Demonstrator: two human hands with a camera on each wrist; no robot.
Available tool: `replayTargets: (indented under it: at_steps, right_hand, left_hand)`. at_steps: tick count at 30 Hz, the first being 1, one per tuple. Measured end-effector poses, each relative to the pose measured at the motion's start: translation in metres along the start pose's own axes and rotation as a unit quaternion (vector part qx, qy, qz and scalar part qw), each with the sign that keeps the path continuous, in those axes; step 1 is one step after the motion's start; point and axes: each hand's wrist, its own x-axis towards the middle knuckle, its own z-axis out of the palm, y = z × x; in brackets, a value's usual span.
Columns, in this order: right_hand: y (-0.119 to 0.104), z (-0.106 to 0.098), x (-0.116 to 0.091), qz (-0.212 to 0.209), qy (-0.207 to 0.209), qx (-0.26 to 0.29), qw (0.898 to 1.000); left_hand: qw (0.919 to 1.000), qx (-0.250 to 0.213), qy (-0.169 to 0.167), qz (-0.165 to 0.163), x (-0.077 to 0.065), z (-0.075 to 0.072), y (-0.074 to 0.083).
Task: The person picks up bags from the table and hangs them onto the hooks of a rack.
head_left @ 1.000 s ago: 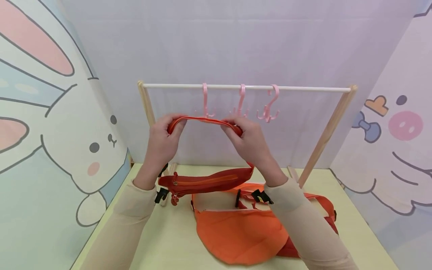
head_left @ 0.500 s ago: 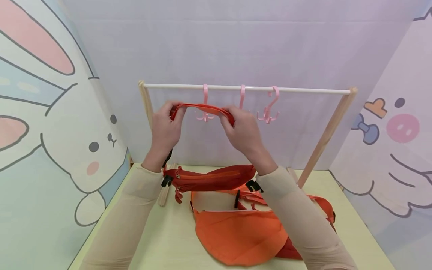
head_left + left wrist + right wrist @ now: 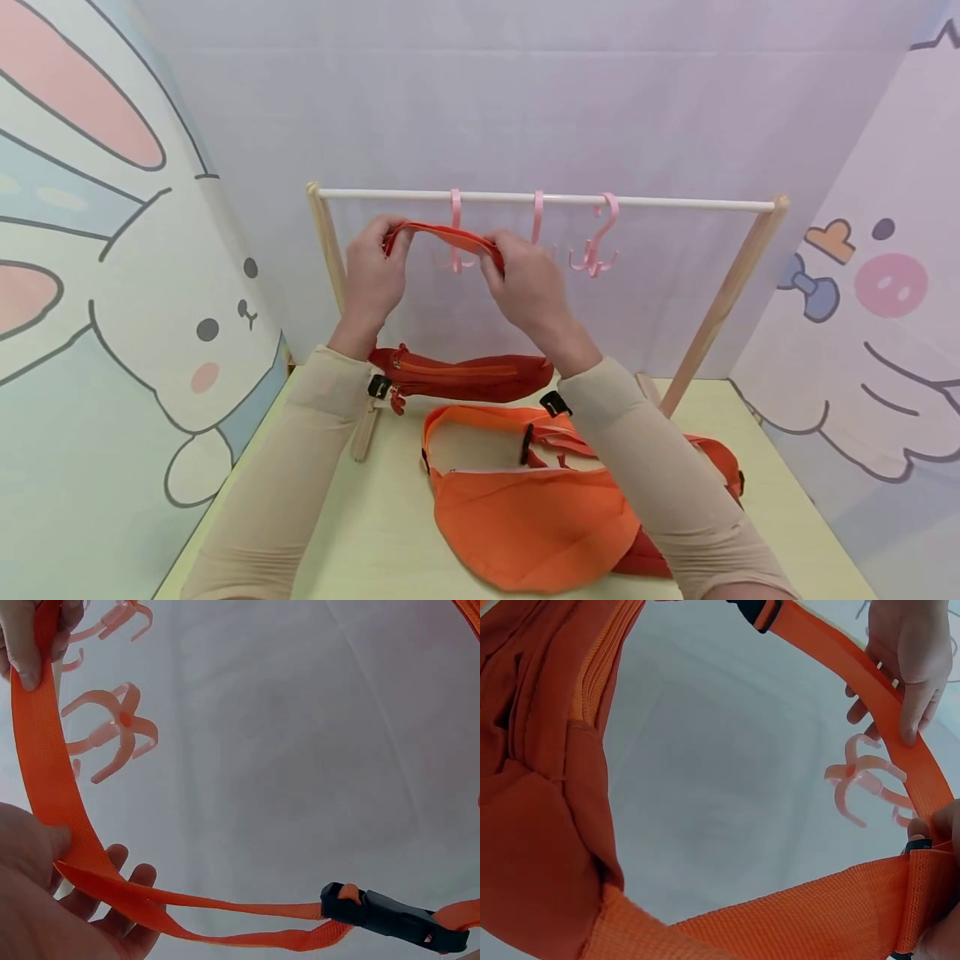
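Both hands hold up the orange webbing strap (image 3: 450, 237) of a red waist bag (image 3: 472, 377). My left hand (image 3: 377, 279) pinches its left part between thumb and fingers, and my right hand (image 3: 531, 282) grips it farther right. Between them the strap arches in front of the leftmost pink hook (image 3: 456, 208). Below the hands hangs the zipped bag body, above the table. A black buckle (image 3: 390, 919) joins the strap in the left wrist view. In the right wrist view, the bag's red pouch (image 3: 544, 847) fills the left side.
A white rail (image 3: 675, 202) on wooden posts (image 3: 723, 304) carries two more pink hooks, the middle one (image 3: 537, 217) and the right one (image 3: 595, 250). On the pale table (image 3: 360, 533) lies an orange bag (image 3: 532, 525), with red fabric and straps beside it. Printed walls stand either side.
Both hands have risen, lifting the strap and the hanging bag higher towards the rail. My right hand has shifted left, closer to my left hand.
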Motion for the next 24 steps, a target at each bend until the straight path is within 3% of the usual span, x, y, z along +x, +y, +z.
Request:
replayTargets:
  at_steps: [7, 24]
  right_hand:
    - [0.001, 0.002, 0.001, -0.008, -0.002, -0.009, 1.0]
    - [0.004, 0.011, 0.0, 0.01, -0.038, -0.04, 0.998]
  left_hand:
    - [1.0, 0.006, 0.001, 0.0, 0.008, 0.009, -0.004]
    - [0.9975, 0.025, -0.051, -0.041, 0.008, 0.023, -0.018]
